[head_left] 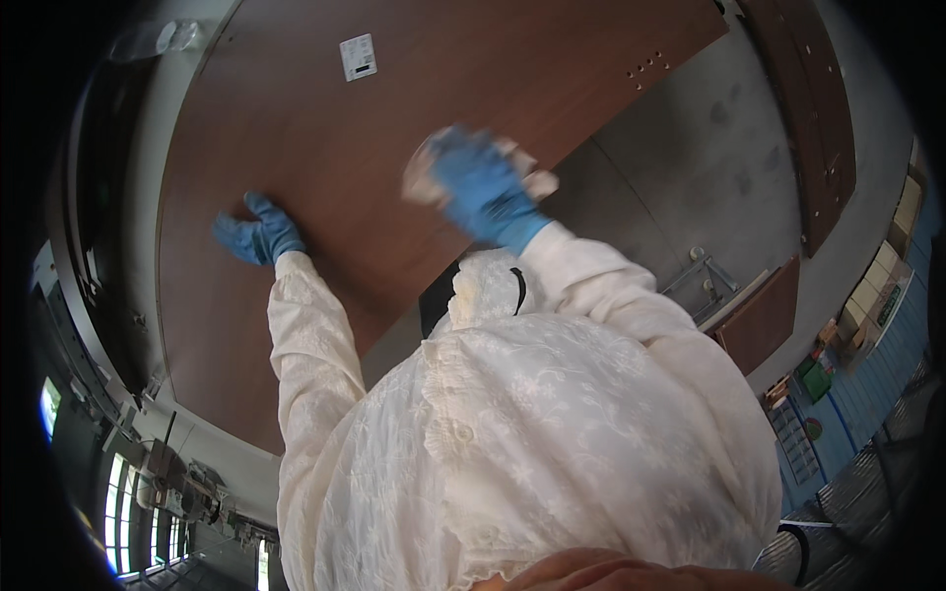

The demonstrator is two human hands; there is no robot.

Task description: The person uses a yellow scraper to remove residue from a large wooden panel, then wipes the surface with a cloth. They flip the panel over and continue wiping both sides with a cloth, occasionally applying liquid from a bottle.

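Observation:
A large brown wooden panel (325,148) lies in front of me, with a white label (359,57) near its far edge. My left hand (258,233), in a blue glove, rests on the panel's left part with thumb and fingers apart, holding nothing. On the panel's right side, my right hand (485,187), also gloved in blue, presses down on a crumpled pale cloth (422,177). Hand and cloth are smeared by motion, and the cloth sticks out on both sides of the glove.
Several small holes (647,68) run near the panel's right corner. Another brown board (810,128) stands at the far right, beside a grey surface (705,148). A metal fitting (711,271) and a smaller brown board (764,315) are at my right. A clear bottle (163,39) lies far left.

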